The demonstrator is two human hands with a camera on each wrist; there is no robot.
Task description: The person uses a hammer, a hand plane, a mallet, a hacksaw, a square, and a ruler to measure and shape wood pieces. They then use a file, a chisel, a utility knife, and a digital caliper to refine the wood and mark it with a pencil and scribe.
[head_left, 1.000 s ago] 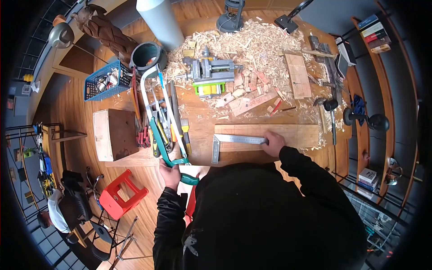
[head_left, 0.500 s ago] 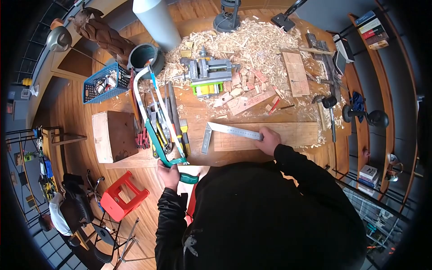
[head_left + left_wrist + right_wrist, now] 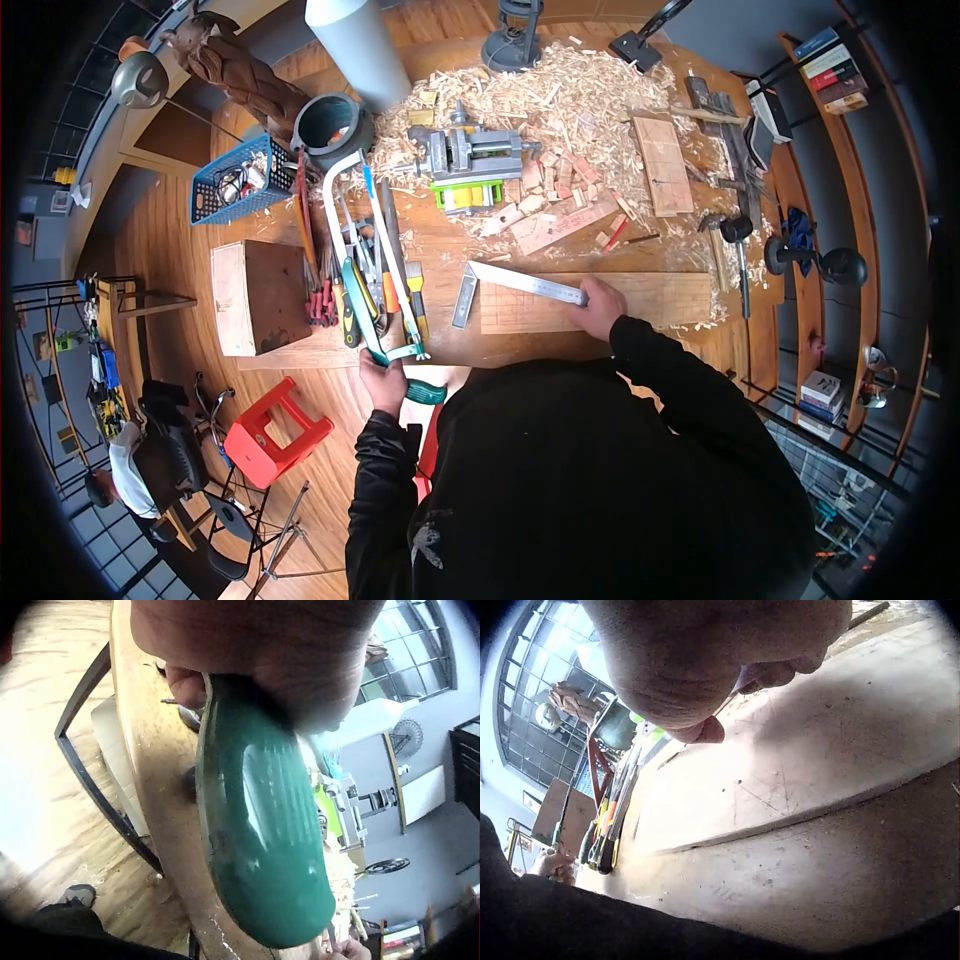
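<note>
Left hand point(image 3: 384, 384) is gripping a green-handled saw point(image 3: 377, 335); right hand point(image 3: 601, 307) is grasping a metal square's blade point(image 3: 530, 285) over a wooden board point(image 3: 650, 303).

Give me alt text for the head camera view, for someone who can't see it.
A person's right hand holds a metal square over a flat wooden board, while the left hand grips a green-handled saw. Beyond the board, a vise and scattered wood shavings lie on the workbench.
</note>
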